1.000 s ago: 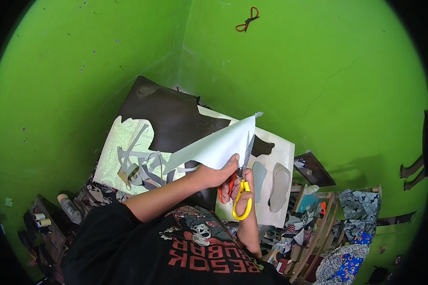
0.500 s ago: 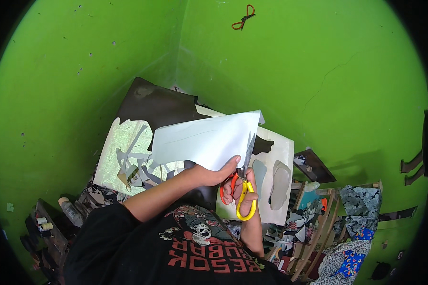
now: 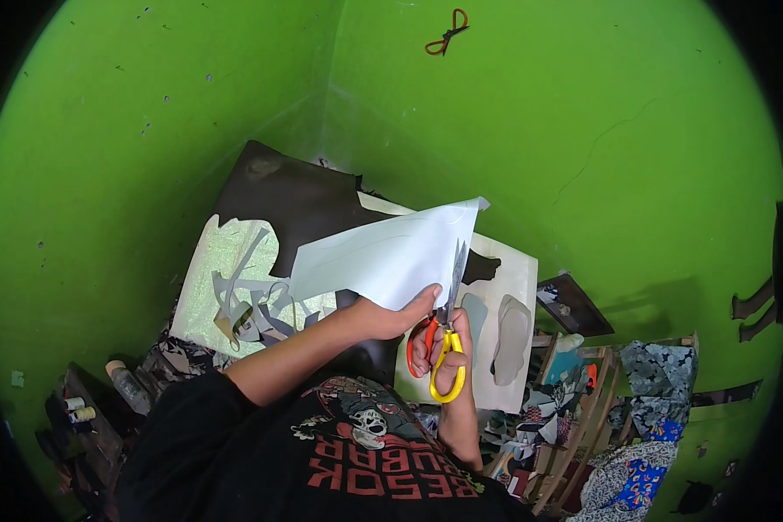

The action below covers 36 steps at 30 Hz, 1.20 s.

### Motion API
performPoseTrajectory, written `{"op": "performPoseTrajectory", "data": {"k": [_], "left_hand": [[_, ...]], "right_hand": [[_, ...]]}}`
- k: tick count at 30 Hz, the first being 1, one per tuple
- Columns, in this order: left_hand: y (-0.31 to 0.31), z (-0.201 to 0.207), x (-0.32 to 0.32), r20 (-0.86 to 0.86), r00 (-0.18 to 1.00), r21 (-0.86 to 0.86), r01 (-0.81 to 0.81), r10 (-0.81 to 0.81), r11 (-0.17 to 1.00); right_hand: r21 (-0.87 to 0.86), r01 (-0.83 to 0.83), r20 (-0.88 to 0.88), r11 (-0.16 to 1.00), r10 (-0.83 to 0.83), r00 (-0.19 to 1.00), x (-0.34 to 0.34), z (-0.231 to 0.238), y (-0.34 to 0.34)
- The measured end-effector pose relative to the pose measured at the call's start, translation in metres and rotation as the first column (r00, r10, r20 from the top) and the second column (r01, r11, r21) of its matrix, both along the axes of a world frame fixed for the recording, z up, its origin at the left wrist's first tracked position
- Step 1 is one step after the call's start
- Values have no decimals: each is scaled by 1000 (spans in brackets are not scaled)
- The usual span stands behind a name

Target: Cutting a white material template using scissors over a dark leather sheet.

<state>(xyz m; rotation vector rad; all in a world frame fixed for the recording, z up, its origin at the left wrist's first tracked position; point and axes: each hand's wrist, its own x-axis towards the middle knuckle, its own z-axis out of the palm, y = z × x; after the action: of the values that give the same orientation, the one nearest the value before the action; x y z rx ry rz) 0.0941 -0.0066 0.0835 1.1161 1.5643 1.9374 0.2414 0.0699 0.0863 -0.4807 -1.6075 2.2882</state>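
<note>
My left hand [image 3: 402, 314] grips the lower edge of a white sheet [image 3: 381, 252], its thumb on top and the other fingers hidden beneath. Faint curved lines run across the sheet, and its far right corner curls up. In my right hand [image 3: 444, 355] is a pair of scissors [image 3: 448, 361] with one red and one yellow handle loop. The blades point away from me along the sheet's right edge and look slightly parted. My left thumb lies close beside the blades. Below the sheet, grey curved offcuts [image 3: 250, 304] lie on a pale shiny piece.
Dark brown material [image 3: 296, 187] covers the table's far left. Sole-shaped grey pieces [image 3: 511, 339] rest on a cream board [image 3: 524, 261] to the right. A wooden rack [image 3: 583, 426] with fabric scraps stands at lower right. Thread spools [image 3: 80, 409] sit at lower left. Red-handled scissors [image 3: 446, 33] hang on the green wall.
The sheet has tilted and shifted slightly right, its left end drawing inward. The scissors' blades now show more fully beside its right edge, and the handles have moved a little.
</note>
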Motion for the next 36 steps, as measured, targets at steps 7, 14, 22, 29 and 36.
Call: {"op": "performPoseTrajectory", "data": {"k": [7,14,22,29,36], "left_hand": [[0,-4,-6,-90,996,-6,-13,12,1000],[-3,2,2,140,990,-63,18,-9,998],[-2,-3,0,-80,996,-31,-32,29,999],[-4,-1,-4,-89,996,38,22,-18,999],[-6,4,-6,-73,997,-32,30,-32,999]], "right_hand": [[54,32,41,998,-35,999,1,3,2],[71,23,5,997,-24,1000,3,0,1],[59,-4,-19,998,5,1000,3,-3,4],[76,-73,-53,994,77,996,9,-9,14],[105,-52,30,993,49,998,10,-7,13]]}}
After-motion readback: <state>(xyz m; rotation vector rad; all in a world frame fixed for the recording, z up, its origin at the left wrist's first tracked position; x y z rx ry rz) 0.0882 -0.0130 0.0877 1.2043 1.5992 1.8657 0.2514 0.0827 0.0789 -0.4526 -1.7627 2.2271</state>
